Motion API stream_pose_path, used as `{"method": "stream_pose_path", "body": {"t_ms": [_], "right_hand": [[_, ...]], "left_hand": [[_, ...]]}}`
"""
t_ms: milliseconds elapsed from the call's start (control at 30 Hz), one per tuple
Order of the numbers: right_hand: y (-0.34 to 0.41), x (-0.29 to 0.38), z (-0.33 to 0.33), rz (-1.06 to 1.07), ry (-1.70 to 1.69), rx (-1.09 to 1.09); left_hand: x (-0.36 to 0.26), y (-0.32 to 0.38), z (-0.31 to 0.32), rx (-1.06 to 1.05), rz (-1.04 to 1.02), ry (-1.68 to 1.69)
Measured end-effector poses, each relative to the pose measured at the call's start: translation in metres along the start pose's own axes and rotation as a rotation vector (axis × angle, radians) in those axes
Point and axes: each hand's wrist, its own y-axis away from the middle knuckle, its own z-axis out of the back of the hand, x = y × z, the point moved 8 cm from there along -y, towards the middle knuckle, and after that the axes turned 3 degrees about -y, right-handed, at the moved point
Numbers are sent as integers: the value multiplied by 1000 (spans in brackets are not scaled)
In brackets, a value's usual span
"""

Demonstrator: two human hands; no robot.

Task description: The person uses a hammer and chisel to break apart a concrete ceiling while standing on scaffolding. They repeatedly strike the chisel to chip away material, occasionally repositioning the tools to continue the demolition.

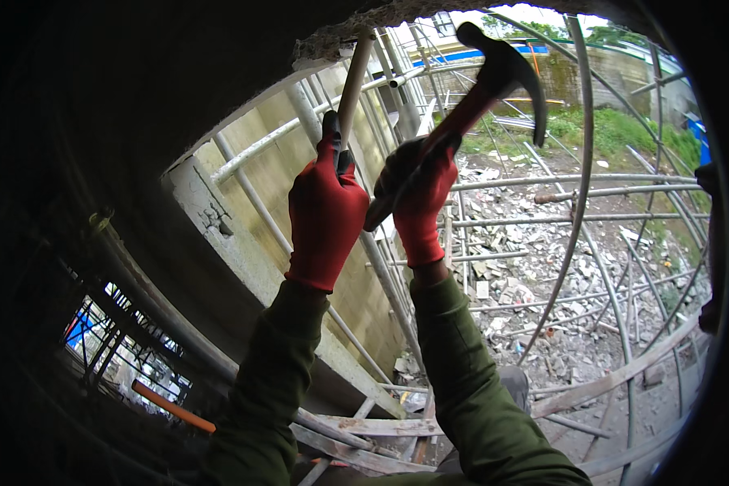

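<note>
My left hand [328, 215], in a red glove with black coated fingers, is raised in front of me around a pale round rod [357, 88]. One finger lies along the rod, whose upper end meets or overlaps the broken concrete edge [322, 48] overhead. Just to the right, my right hand [422, 194], gloved the same way, grips a claw hammer [498, 73] by its handle. The hammer's dark head is up and to the right, apart from the rod. The rod's lower end is hidden by my left hand.
Scaffold tubes [522, 181] cross the right side, with rubble [510, 273] on the ground below. A chipped concrete ledge [237, 255] runs along my left. Wooden planks [383, 426] lie low down. An orange pipe [173, 406] shows at lower left. A wall [607, 79] stands behind.
</note>
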Motion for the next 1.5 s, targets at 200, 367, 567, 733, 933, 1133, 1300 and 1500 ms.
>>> {"method": "stream_pose_path", "body": {"t_ms": [200,367,567,733,933,1133,1300,1500], "right_hand": [[10,2,-5,-156,54,88],[-8,7,-9,40,-34,25],[23,5,3,-173,67,115],[-5,12,-6,-78,-155,23],[13,-6,6,-314,153,12],[-11,-5,-4,-96,-90,73],[13,-19,2,-340,77,91],[-13,-7,0,-106,-70,-15]], "left_hand": [[10,4,9,-56,-52,-28],[-2,-3,1,-39,-75,13],[16,5,9,-43,-35,-63],[5,-4,-1,-20,-61,-40],[19,3,7,-21,-26,-49],[2,-4,-3,16,-19,-63],[18,3,13,-11,-13,-72],[-4,-8,-1,-8,-54,-56]]}}
